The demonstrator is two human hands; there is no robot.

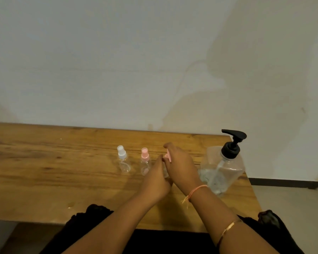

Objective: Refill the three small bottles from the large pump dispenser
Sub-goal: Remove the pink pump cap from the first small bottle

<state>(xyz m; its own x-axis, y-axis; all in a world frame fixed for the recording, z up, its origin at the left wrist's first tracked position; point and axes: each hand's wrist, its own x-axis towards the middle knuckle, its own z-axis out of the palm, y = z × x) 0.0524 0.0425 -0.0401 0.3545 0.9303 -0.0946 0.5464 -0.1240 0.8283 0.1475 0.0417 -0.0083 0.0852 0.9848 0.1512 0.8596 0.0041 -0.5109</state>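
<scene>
Wooden tabletop [44, 162] lies open left of the clear white-capped small bottle [122, 159]; a clear pink-capped bottle [145, 161] stands near; a large clear black-pump dispenser [226, 171] blocks the right.

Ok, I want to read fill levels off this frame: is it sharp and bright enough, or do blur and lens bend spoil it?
Head view: dim, warm, soft all over, no hard glare; the table edge bows slightly, wide lens; the white-capped bottle and pink-capped bottle fade into the wood; the left hand and right hand hide most of the third bottle; the pump dispenser level looks hazy.
</scene>
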